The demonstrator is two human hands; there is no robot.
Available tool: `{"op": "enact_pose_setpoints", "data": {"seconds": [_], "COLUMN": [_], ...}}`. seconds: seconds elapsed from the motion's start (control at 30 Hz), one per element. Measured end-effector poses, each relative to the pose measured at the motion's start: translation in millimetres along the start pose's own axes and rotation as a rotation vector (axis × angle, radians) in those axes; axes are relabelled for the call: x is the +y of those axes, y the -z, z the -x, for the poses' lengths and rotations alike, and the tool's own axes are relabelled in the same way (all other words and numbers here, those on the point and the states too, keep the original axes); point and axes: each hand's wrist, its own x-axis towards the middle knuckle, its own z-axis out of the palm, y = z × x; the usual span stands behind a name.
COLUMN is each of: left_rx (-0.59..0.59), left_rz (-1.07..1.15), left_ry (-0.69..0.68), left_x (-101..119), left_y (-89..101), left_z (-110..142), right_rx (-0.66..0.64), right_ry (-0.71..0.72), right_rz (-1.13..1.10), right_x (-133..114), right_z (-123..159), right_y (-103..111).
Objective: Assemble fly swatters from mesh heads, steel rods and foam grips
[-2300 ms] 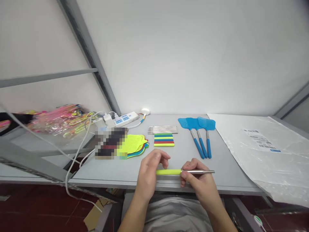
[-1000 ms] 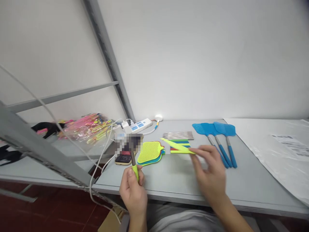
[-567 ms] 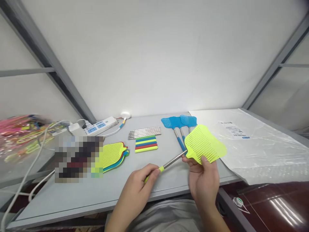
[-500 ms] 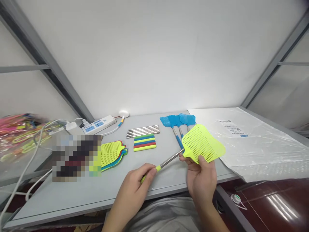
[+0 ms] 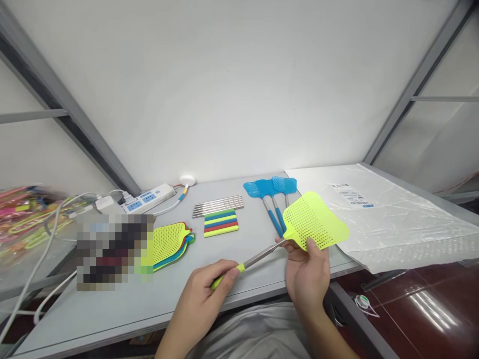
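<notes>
Pinched between the thumb and curled fingers of our left hand (image 5: 204,286), a yellow grip (image 5: 240,268) carries a steel rod (image 5: 259,256) that slants up toward our right hand (image 5: 309,279). Our right fingers press a yellow swatter head (image 5: 318,222) between thumb and fingertips, its neck meeting the rod's far end above the front part of the grey surface (image 5: 149,299). We judge this swatter nearly whole, with grip, rod and head in line, though we cannot tell whether the neck is fully seated.

Just beyond our right hand, three blue swatters (image 5: 266,188) lie with their heads overlapping, each showing a head and a rod; blue grips are plain on two, while the third is partly hidden behind the yellow head. We count these three as put together.

Farther left, loose parts lie unjoined: a row of coloured grips (image 5: 220,224) in green, blue, yellow and red, a row of steel rods (image 5: 219,205) just behind it, and a stack of swatter heads (image 5: 170,242), yellow on top, with red, blue and green edges showing beneath. By our reading, more parts lie loose than joined. A white power strip (image 5: 149,198) sits behind the stack, and a white plastic bag (image 5: 385,199) spreads along the right.
</notes>
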Motion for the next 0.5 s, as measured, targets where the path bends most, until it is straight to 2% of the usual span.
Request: {"op": "enact_pose_setpoints", "data": {"seconds": [0.2,0.5], "left_rx": [0.009,0.045], "left_rz": [-0.008,-0.062], "left_ry": [-0.001,-0.041], "left_x": [1.8,-1.1], "left_y": [0.8,1.7], "left_z": [0.2,0.1], "right_rx": [0.016,-0.110], "right_ry": [0.006,-0.103], "right_rz": [0.014,0.000], "right_x": [-0.9,-1.1], "right_z": [0.6,1.2], "right_y": [-0.5,4.9]}}
